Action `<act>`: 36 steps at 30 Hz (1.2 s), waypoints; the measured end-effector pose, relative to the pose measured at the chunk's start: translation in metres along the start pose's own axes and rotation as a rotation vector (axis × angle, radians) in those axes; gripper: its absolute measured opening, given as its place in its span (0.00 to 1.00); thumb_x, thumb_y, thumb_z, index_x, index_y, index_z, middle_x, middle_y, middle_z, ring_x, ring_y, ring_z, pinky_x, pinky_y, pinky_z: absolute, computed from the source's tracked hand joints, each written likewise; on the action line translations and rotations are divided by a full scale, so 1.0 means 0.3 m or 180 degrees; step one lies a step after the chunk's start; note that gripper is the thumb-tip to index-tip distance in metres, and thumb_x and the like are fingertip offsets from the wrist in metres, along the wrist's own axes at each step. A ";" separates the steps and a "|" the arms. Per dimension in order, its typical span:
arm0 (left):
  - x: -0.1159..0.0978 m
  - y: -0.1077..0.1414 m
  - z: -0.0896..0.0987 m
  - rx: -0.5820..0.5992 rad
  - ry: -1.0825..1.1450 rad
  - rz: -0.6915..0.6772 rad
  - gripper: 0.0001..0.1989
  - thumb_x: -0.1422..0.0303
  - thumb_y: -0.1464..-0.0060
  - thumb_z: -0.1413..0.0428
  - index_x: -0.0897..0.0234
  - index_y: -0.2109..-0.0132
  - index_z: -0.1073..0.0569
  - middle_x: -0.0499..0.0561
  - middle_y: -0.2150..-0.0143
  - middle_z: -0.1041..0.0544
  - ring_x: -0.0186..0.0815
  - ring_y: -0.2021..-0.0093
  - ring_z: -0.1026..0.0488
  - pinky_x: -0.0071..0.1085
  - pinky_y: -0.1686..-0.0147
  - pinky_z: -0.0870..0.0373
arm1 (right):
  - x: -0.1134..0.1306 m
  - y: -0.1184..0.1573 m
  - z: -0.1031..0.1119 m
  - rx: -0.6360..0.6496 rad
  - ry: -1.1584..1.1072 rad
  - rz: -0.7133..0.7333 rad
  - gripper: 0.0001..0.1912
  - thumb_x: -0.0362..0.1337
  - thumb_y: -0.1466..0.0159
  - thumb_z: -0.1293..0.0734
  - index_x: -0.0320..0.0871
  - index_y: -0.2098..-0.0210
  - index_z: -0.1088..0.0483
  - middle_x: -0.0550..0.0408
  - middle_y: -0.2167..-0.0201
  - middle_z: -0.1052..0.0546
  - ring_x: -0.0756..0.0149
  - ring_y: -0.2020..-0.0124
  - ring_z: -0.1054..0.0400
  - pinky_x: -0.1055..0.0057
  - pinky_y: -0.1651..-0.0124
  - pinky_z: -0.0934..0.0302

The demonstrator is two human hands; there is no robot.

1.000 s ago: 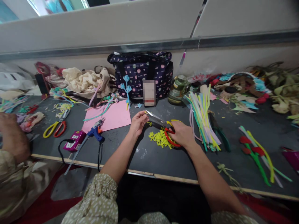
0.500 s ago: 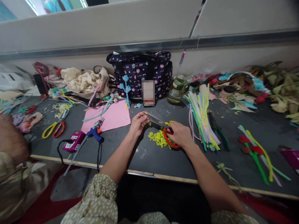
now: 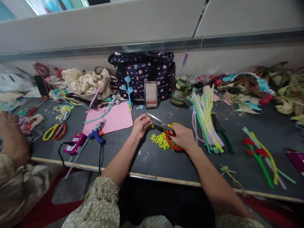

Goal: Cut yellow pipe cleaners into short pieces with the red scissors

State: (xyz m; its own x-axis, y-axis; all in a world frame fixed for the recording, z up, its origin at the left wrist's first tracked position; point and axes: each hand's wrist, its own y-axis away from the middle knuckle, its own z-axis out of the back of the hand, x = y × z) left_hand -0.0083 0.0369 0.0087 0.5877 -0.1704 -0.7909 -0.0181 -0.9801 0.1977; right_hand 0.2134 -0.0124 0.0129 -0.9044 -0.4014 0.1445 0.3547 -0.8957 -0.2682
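My right hand (image 3: pixel 182 136) is wrapped round the red and yellow handles of a pair of scissors (image 3: pixel 158 121), whose blades point left. At the blade tips, my left hand (image 3: pixel 142 123) is closed in a pinch; what lies between its fingertips is too small to make out. A pile of short yellow pieces (image 3: pixel 162 141) lies on the dark table just below the scissors, partly covered by the red handle.
A dotted bag (image 3: pixel 142 74) and a green jar (image 3: pixel 179 91) stand behind. Pipe cleaners (image 3: pixel 205 122) lie to the right. At left are a pink sheet (image 3: pixel 116 118), a blue glue gun (image 3: pixel 96 136), other scissors (image 3: pixel 55 130) and another person's hand (image 3: pixel 11 136).
The scissor blades have shifted slightly at the left fingertips. At far left, the other person's hand has moved a little. My hands stay nearly in place.
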 end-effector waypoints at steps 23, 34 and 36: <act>0.000 -0.003 0.005 -0.0005 0.0029 0.0062 0.17 0.73 0.64 0.30 0.67 0.65 0.27 0.46 0.73 0.25 0.26 0.73 0.26 0.23 0.70 0.26 | -0.006 0.000 -0.015 0.0202 -0.0083 -0.0007 0.09 0.38 0.36 0.40 0.43 0.70 0.33 0.53 0.72 0.25 0.66 0.71 0.33 0.70 0.70 0.54; -0.008 0.002 -0.004 -0.0042 0.0032 0.0090 0.16 0.73 0.62 0.31 0.66 0.63 0.25 0.49 0.67 0.21 0.26 0.73 0.26 0.23 0.70 0.27 | -0.016 -0.007 0.021 0.0077 -0.0036 -0.0376 0.10 0.37 0.37 0.40 0.40 0.57 0.35 0.46 0.64 0.24 0.58 0.61 0.31 0.69 0.67 0.48; -0.008 0.001 -0.003 -0.0025 0.0046 0.0075 0.17 0.73 0.62 0.31 0.66 0.63 0.25 0.49 0.67 0.21 0.26 0.73 0.26 0.23 0.70 0.27 | -0.020 -0.006 0.024 0.0060 -0.0029 -0.0332 0.11 0.37 0.37 0.40 0.41 0.57 0.35 0.46 0.63 0.24 0.58 0.60 0.31 0.69 0.67 0.47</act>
State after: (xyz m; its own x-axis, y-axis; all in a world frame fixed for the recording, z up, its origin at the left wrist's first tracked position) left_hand -0.0091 0.0371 0.0112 0.5988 -0.1918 -0.7776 -0.0257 -0.9750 0.2207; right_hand 0.2197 -0.0097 0.0194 -0.9345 -0.3074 0.1794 0.2632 -0.9361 -0.2331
